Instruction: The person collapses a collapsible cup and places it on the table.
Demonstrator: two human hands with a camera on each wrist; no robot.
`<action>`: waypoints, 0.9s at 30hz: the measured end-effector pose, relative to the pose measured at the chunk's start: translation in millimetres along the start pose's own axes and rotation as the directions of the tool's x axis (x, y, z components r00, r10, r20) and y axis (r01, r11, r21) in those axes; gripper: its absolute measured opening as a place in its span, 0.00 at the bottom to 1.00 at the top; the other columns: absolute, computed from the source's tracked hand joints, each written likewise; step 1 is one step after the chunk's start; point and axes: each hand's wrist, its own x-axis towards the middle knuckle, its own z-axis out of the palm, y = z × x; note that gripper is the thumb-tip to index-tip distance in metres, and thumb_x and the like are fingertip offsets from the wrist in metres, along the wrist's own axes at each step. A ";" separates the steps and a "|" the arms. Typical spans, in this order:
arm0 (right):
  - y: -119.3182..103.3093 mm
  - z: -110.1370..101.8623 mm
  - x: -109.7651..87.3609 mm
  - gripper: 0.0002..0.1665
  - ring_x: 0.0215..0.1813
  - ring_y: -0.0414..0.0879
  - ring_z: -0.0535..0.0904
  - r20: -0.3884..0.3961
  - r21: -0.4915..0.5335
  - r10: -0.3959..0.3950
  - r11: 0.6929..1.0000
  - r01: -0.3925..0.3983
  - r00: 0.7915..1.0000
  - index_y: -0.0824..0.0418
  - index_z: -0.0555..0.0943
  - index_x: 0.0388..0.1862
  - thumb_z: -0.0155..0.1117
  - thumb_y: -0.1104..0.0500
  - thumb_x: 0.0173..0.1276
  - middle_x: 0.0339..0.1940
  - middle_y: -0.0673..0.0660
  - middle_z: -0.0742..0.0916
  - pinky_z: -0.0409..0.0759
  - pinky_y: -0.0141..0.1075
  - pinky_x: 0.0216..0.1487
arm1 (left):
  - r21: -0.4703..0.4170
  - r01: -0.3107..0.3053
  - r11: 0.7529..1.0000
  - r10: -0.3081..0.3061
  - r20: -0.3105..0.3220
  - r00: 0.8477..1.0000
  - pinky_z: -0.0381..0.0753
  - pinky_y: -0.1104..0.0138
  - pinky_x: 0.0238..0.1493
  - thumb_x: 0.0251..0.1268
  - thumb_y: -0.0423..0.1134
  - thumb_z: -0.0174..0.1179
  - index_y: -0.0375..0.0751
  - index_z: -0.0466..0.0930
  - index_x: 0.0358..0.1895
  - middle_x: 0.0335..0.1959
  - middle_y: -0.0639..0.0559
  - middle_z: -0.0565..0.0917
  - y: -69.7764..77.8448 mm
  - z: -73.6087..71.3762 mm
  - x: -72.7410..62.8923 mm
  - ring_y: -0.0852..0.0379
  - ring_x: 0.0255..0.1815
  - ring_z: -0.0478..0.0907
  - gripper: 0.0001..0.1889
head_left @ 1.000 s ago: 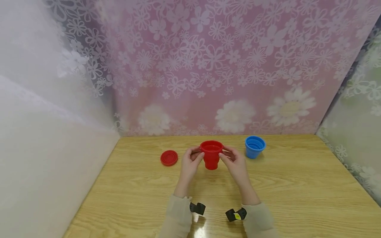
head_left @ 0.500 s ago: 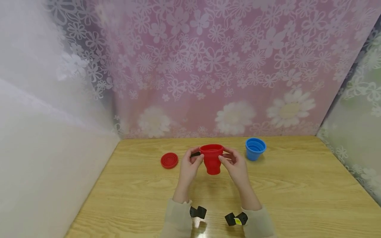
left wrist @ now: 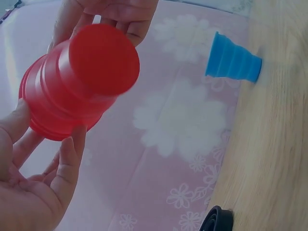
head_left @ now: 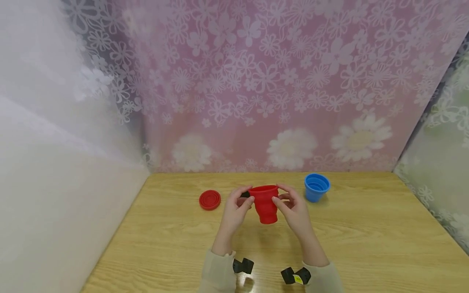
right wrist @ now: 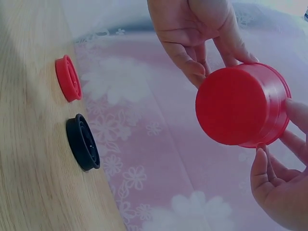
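A red collapsible cup (head_left: 266, 205), pulled out to its full stepped height, is held in the air above the table between both hands. The left hand (head_left: 234, 207) pinches its rim from the left, thumb in front and fingers behind. On the opposite side the right hand (head_left: 294, 209) grips the rim in the same way. The cup tilts, with its base (left wrist: 105, 58) toward the left wrist camera. That round base (right wrist: 232, 107) also shows in the right wrist view.
Flattened on the wooden table (head_left: 176, 236) lies a second red collapsible cup (head_left: 209, 200). A black flattened one (right wrist: 83, 143) lies beside it, mostly behind the left hand in the head view. At right stands an extended blue cup (head_left: 317, 187). Floral sheets (head_left: 234, 81) surround the table.
The held cup has tipped, its base swinging toward the person and slightly right. Both hands stay on its rim. Part of the black cup has come into sight behind the left hand.
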 end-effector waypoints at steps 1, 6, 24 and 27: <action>-0.5 -0.2 0.4 0.24 0.37 0.49 0.75 0.004 -0.003 0.005 1.000 -0.005 1.000 0.62 0.71 0.55 0.62 0.62 0.59 0.46 0.60 0.77 0.78 0.32 0.33 | 0.002 -0.001 1.000 0.001 0.007 1.000 0.77 0.69 0.35 0.59 0.27 0.53 0.27 0.71 0.52 0.45 0.37 0.70 0.3 -0.5 -0.1 0.40 0.39 0.76 0.16; -6.4 -1.4 0.6 0.22 0.35 0.49 0.74 0.014 -0.016 0.039 0.999 -0.038 0.999 0.63 0.71 0.53 0.61 0.62 0.59 0.42 0.62 0.77 0.77 0.31 0.32 | 0.022 -0.004 1.000 0.003 0.036 0.999 0.76 0.69 0.36 0.59 0.28 0.54 0.29 0.72 0.50 0.47 0.39 0.71 1.1 -2.6 0.7 0.43 0.38 0.76 0.15; -16.1 0.1 -4.8 0.20 0.44 0.47 0.73 0.083 0.185 0.044 0.981 -0.058 0.996 0.71 0.69 0.50 0.58 0.68 0.59 0.44 0.58 0.76 0.77 0.32 0.41 | -0.025 0.072 0.997 -0.072 0.026 0.997 0.78 0.56 0.34 0.64 0.31 0.50 0.26 0.68 0.41 0.31 0.44 0.74 10.8 3.6 -4.4 0.62 0.28 0.72 0.09; -16.9 -2.0 -5.2 0.20 0.44 0.47 0.73 0.110 0.165 0.093 0.980 -0.111 0.990 0.71 0.70 0.50 0.59 0.66 0.60 0.44 0.60 0.76 0.77 0.33 0.40 | 0.004 0.064 0.998 -0.064 -0.011 0.998 0.77 0.56 0.34 0.63 0.30 0.51 0.26 0.70 0.39 0.29 0.45 0.74 8.9 6.9 -3.8 0.62 0.29 0.70 0.07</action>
